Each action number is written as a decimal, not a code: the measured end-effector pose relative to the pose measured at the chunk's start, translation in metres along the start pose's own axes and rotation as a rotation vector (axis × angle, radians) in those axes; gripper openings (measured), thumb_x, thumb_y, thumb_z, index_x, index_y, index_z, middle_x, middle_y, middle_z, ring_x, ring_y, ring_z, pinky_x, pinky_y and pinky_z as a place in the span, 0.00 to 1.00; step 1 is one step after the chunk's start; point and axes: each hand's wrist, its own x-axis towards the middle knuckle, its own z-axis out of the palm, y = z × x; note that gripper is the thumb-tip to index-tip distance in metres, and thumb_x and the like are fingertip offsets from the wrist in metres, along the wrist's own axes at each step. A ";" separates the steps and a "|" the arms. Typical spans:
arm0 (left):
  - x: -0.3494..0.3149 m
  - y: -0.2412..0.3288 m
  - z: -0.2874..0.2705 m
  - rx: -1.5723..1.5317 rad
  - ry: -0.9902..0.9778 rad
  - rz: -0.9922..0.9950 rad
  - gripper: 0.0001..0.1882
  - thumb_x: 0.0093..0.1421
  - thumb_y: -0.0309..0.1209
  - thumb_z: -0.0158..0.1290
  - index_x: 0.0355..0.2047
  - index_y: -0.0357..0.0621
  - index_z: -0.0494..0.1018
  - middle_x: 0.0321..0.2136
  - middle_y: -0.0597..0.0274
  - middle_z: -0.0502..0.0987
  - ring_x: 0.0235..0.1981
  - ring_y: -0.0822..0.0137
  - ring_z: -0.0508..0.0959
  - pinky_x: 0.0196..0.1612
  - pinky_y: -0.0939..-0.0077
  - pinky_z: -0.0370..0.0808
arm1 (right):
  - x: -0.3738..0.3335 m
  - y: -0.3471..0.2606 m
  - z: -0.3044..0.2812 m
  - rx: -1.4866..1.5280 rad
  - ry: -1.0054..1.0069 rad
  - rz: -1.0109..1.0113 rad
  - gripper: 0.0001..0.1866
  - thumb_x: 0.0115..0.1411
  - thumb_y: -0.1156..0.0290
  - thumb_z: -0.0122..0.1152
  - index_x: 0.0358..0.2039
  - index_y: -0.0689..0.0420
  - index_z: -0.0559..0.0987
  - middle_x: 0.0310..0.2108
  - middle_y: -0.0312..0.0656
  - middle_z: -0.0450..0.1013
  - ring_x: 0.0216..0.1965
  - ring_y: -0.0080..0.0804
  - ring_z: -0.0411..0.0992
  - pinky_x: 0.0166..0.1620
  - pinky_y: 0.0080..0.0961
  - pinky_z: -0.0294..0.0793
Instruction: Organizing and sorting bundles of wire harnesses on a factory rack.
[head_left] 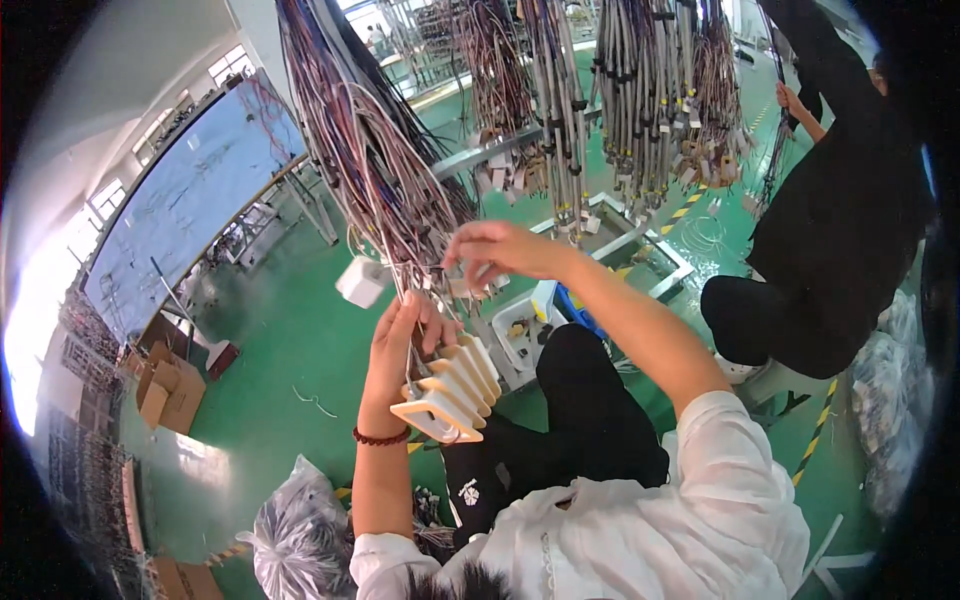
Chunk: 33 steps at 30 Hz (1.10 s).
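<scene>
While my left hand curls against the tilted white-and-yellow ribbed block, seemingly bearing it above my lap, my right hand is half bent beside the nearest wire bundle — whether it pinches a strand, I cannot tell. I'd do best to keep the block steady and part wires gently, without tugging their neighbours. My left fingers hide the block's upper edge; farther out, the hanging bundles run off the top — cut short.
</scene>
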 end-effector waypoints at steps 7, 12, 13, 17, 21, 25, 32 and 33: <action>-0.004 0.000 0.003 0.027 0.111 0.001 0.16 0.67 0.40 0.40 0.24 0.45 0.62 0.14 0.68 0.62 0.22 0.70 0.68 0.42 0.70 0.71 | 0.054 -0.052 0.017 0.412 0.142 -0.448 0.09 0.64 0.67 0.48 0.40 0.56 0.71 0.36 0.44 0.74 0.38 0.37 0.76 0.44 0.35 0.77; -0.005 0.001 0.004 0.138 0.083 0.067 0.16 0.67 0.39 0.40 0.24 0.45 0.62 0.14 0.68 0.61 0.23 0.69 0.68 0.42 0.70 0.70 | 0.085 -0.084 0.030 0.658 -0.093 -0.595 0.08 0.64 0.68 0.48 0.40 0.57 0.71 0.33 0.46 0.74 0.35 0.42 0.76 0.42 0.40 0.78; -0.005 0.002 0.006 0.152 0.074 0.074 0.17 0.67 0.40 0.40 0.23 0.45 0.62 0.14 0.67 0.62 0.23 0.70 0.69 0.41 0.71 0.70 | 0.090 -0.074 0.033 0.570 -0.044 -0.456 0.08 0.64 0.68 0.48 0.40 0.57 0.71 0.33 0.45 0.74 0.35 0.41 0.76 0.41 0.40 0.78; -0.007 0.004 0.006 0.153 0.068 0.083 0.16 0.67 0.40 0.40 0.24 0.45 0.61 0.14 0.67 0.62 0.22 0.70 0.68 0.42 0.71 0.69 | 0.092 -0.048 0.037 0.533 0.076 -0.295 0.07 0.64 0.69 0.47 0.38 0.58 0.70 0.31 0.44 0.74 0.33 0.39 0.76 0.41 0.39 0.78; -0.009 0.004 -0.006 0.127 0.110 0.053 0.15 0.67 0.39 0.40 0.24 0.45 0.62 0.14 0.68 0.62 0.22 0.69 0.68 0.42 0.71 0.69 | 0.086 -0.087 0.007 0.920 0.011 -0.769 0.07 0.65 0.72 0.42 0.34 0.60 0.69 0.28 0.43 0.72 0.35 0.44 0.74 0.46 0.40 0.77; -0.010 0.010 -0.004 0.168 0.095 0.066 0.16 0.67 0.38 0.41 0.24 0.45 0.62 0.14 0.67 0.63 0.23 0.69 0.70 0.42 0.70 0.69 | 0.082 -0.094 -0.013 1.017 0.043 -0.800 0.07 0.65 0.74 0.41 0.34 0.61 0.69 0.26 0.43 0.69 0.32 0.38 0.71 0.47 0.41 0.75; -0.023 0.022 -0.025 0.173 0.239 0.130 0.16 0.67 0.37 0.40 0.23 0.43 0.62 0.13 0.66 0.62 0.21 0.68 0.69 0.41 0.67 0.71 | 0.029 -0.088 -0.078 0.791 0.232 -0.753 0.10 0.62 0.65 0.49 0.32 0.58 0.73 0.15 0.28 0.60 0.17 0.18 0.53 0.25 0.17 0.54; -0.024 0.025 -0.029 0.199 0.251 0.116 0.16 0.67 0.37 0.40 0.23 0.43 0.62 0.14 0.66 0.62 0.21 0.68 0.68 0.41 0.67 0.71 | 0.015 -0.089 -0.086 0.632 0.295 -0.698 0.13 0.61 0.61 0.52 0.30 0.58 0.74 0.12 0.27 0.56 0.15 0.17 0.52 0.23 0.16 0.54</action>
